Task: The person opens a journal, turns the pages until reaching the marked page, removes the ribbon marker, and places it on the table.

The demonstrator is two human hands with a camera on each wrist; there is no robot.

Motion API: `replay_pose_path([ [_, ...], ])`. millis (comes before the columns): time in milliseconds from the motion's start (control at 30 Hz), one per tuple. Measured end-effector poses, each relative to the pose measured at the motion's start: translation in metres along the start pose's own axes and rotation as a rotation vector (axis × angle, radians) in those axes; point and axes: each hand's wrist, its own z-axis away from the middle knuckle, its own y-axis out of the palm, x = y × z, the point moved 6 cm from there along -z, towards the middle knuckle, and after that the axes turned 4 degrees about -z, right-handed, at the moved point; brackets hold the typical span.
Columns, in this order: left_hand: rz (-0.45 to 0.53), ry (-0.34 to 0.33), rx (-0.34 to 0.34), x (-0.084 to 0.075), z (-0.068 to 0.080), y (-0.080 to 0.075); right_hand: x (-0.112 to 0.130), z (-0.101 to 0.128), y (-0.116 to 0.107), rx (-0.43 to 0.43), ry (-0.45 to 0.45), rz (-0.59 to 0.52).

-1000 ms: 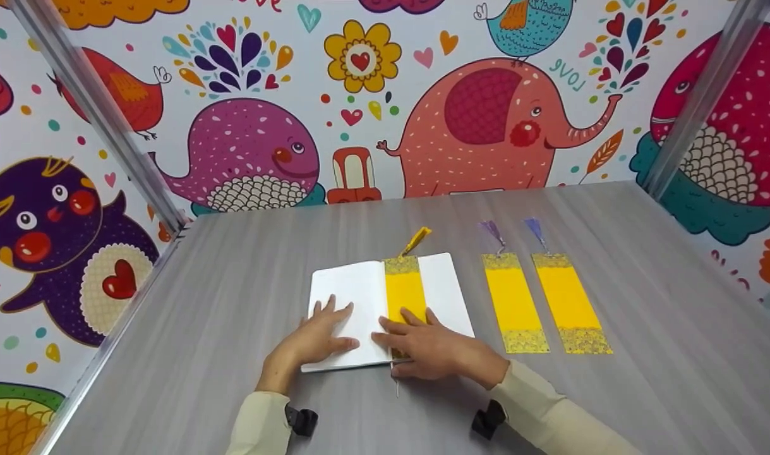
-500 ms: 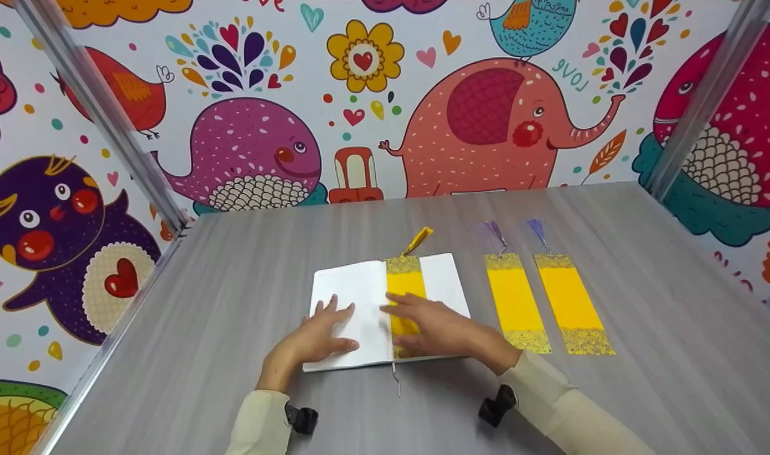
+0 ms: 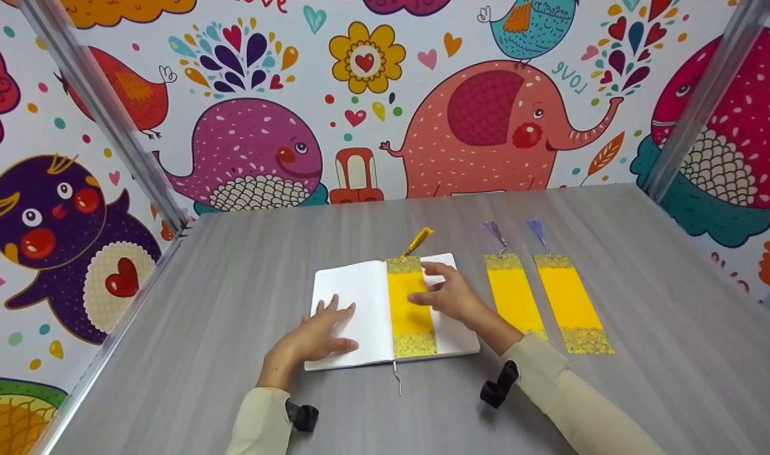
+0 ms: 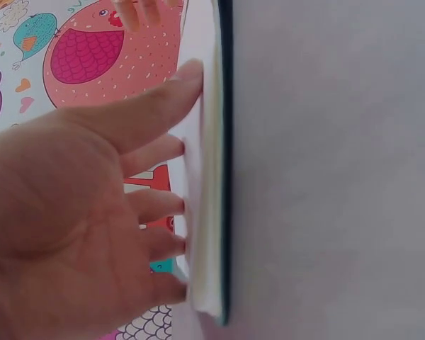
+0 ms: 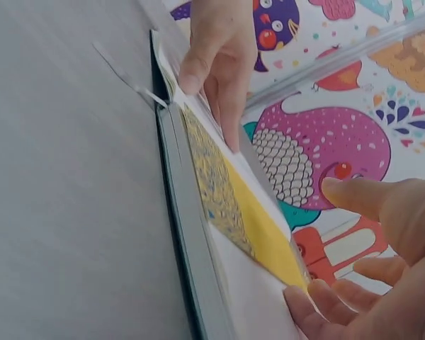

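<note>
An open notebook (image 3: 353, 284) with blank white pages lies on the table. Along its right page, beside the fold, lies a yellow bookmark (image 3: 410, 309) with patterned gold ends and a yellow tassel (image 3: 418, 240) beyond the top edge. My left hand (image 3: 315, 335) rests on the left page, fingers spread; the left wrist view shows its thumb (image 4: 188, 74) and fingertips on the paper. Over the bookmark's right edge is my right hand (image 3: 453, 294), thumb and index finger apart. In the right wrist view its fingertips (image 5: 295, 294) are right at the bookmark's edge.
Two more yellow bookmarks, one with a purple tassel (image 3: 514, 291) and one with a blue-violet tassel (image 3: 571, 294), lie right of the notebook. A thin ribbon (image 3: 397, 379) hangs from the notebook's spine. A cartoon-printed wall (image 3: 359, 126) stands behind the grey table (image 3: 233, 284).
My right hand has lifted off the bookmark's lower part and moved up and right to its right edge, uncovering the lower gold end. The left hand has stayed in place.
</note>
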Motion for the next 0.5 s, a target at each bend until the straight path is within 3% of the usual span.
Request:
replay_pose_path([
  [267,-0.013,0.014,0.013,0.002,-0.002,-0.001,-0.006,-0.016,0.002,-0.017,0.148,0.059],
  [500,0.006,-0.005,0.007,0.001,0.000,-0.001,-0.001,-0.021,0.012,-0.021,0.128,0.262],
])
